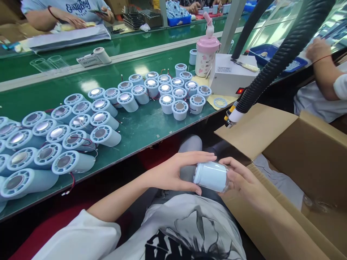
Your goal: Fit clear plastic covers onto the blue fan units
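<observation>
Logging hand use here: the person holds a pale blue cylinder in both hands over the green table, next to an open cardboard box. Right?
Not quite. In the head view, both hands, left and right, hold the cylinder over the person's lap, off the green table. The open cardboard box is indeed beside them.

Open green bench strip (146,126) between lying cylinders (67,137) and standing cluster (168,90). Blocked rightward by cardboard box flap (255,126) and black corrugated hose (273,61).
</observation>
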### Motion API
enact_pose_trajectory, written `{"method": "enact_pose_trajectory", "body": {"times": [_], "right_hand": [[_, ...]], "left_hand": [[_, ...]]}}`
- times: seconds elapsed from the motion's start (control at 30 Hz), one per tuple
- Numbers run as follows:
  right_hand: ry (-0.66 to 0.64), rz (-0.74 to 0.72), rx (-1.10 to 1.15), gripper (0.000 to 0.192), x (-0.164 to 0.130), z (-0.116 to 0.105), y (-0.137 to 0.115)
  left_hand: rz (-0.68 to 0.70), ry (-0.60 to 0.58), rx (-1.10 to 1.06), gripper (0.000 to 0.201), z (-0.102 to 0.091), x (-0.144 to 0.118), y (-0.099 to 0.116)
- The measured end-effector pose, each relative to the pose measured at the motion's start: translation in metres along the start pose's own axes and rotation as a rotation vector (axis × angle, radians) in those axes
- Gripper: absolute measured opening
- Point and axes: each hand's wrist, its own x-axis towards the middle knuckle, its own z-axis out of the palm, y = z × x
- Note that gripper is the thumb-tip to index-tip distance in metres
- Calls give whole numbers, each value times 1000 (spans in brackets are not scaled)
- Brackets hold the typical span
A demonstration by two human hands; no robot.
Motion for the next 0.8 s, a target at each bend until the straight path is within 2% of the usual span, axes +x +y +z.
{"method": "enact_pose_trajectory", "body": {"times": [0.33,0.5,0.6,0.7,0.8], "right_hand": [[-60,182,182,51,8,9,2],[-124,340,264,55,11,9,2],[-144,417,293,64,11,8,3],[-171,484,342,71,12,7,2],[-177,556,398,71,18,6,1]], "left_hand": [[17,-1,-32,79,0,-3,-2],[26,21,-58,76,3,-4,-6],[17,38,-62,75,5,-6,-6],[-24,46,-92,75,6,-7,-5],[-140,49,-185,79,6,-6,-8]]}}
